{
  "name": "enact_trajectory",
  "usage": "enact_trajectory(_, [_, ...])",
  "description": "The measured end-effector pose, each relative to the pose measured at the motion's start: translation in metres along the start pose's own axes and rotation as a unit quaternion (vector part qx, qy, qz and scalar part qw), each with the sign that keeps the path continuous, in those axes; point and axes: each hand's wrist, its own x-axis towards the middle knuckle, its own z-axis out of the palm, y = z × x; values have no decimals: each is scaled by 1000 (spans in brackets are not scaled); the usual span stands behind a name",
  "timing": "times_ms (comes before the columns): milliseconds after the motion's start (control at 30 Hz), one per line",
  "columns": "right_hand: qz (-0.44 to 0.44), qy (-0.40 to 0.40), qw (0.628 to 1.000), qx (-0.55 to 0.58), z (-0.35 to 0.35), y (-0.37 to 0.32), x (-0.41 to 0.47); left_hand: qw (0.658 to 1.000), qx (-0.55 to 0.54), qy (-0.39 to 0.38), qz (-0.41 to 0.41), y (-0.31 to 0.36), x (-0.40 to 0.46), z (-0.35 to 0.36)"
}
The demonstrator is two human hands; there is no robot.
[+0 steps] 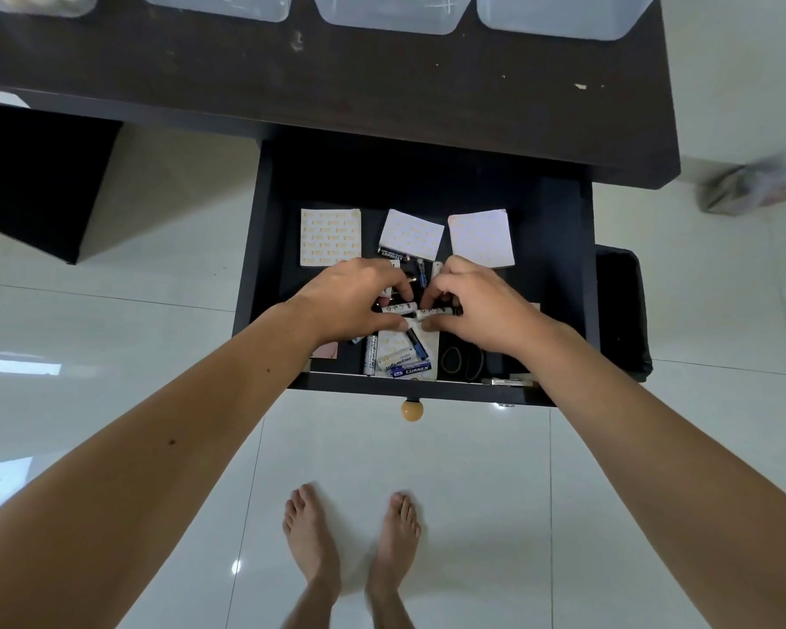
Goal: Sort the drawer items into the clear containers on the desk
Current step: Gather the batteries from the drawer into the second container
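Observation:
The open dark drawer (pixel 264 247) holds loose batteries (pixel 398 356), three square sticker sheets (pixel 330 237) and black rubber bands (pixel 461 358). My left hand (pixel 352 301) reaches in from the left and pinches a white battery (pixel 398 307) between thumb and fingers. My right hand (pixel 477 306) reaches in from the right, fingers closed on another white battery (pixel 434 312). More batteries lie partly hidden under both hands. Clear containers (pixel 391 13) stand in a row at the desk's far edge.
The dark desk top (pixel 382 84) lies beyond the drawer. The drawer has a round wooden knob (pixel 411 409) at its front. A black bin (pixel 620 306) stands right of the drawer. My bare feet (pixel 350 556) stand on white floor tiles.

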Motion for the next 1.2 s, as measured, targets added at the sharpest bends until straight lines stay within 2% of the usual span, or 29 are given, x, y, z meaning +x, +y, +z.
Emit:
enact_trajectory(100, [-4,5,1000,12,0,1,-1,1000,0,-2,0,0,3,1])
enact_trajectory(200, [4,45,997,62,-5,3,-3,1000,-1,5,12,-4,2,3])
enact_trajectory(300, [35,81,991,98,-7,6,-5,999,-33,28,11,-9,0,4])
enact_trajectory(400, [30,94,988,118,-9,5,-7,994,-74,75,9,-7,0,1])
enact_trajectory(467, [19,97,988,121,-9,5,-6,993,-91,79,-8,-5,0,0])
enact_trajectory(567, [10,103,989,110,-9,7,-5,992,-100,68,-27,-8,0,2])
enact_trajectory(700, [19,113,989,94,-8,9,-5,986,-130,103,2,-7,-3,0])
enact_trajectory(1033, [13,99,994,38,-7,5,-2,987,-111,113,-6,-8,-5,0])
enact_trajectory(1200, [26,77,997,10,-7,3,0,982,-137,116,-56,-7,-4,-2])
